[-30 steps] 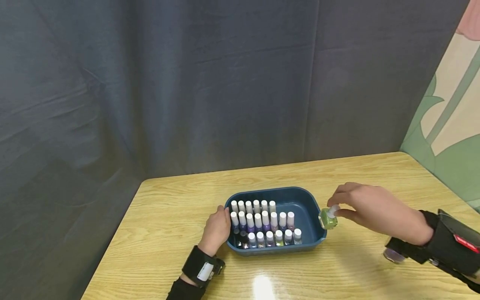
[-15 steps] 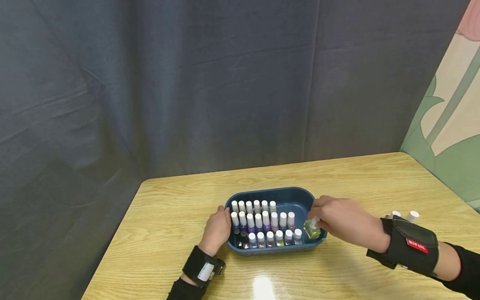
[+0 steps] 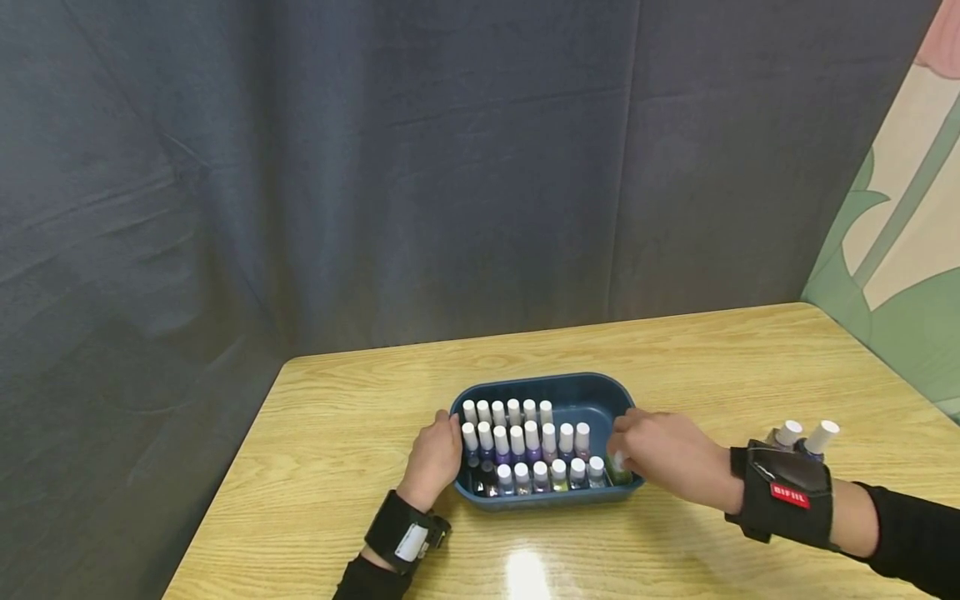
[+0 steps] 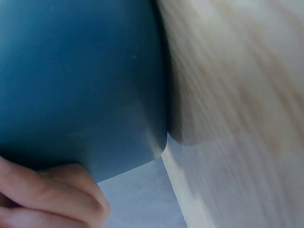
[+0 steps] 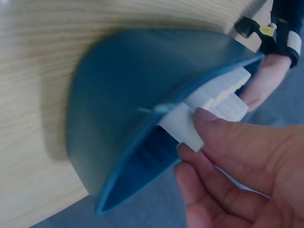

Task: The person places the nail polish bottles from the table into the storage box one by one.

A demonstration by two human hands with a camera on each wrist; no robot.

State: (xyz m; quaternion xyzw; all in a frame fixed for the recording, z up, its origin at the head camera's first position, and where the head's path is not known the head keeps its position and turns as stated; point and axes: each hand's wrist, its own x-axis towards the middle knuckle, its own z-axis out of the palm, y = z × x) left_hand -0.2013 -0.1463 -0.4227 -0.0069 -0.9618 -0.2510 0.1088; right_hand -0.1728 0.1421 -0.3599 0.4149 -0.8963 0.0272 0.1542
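A dark blue plastic bin (image 3: 592, 414) on the table holds several nail polish bottles (image 3: 532, 442) with white caps, standing upright in rows. My left hand (image 3: 435, 457) grips the bin's left end; in the left wrist view its curled fingers (image 4: 57, 194) lie against the rim. Over the bin's front right corner, my right hand (image 3: 663, 454) pinches a green nail polish bottle (image 3: 618, 475) by its white cap (image 5: 183, 129). That bottle sits low inside the bin, at the right end of the front row, partly covered by the fingers.
Beyond my right wrist, two white-capped nail polish bottles (image 3: 819, 438) stand on the wooden table (image 3: 360, 400), partly hidden by the wrist strap. A dark grey curtain (image 3: 450, 167) hangs behind the table. A patterned panel (image 3: 900, 250) is at the right.
My right hand has moved left and lowered the green nail polish bottle from outside the bin's right rim into its front right corner. The left hand has stayed put.
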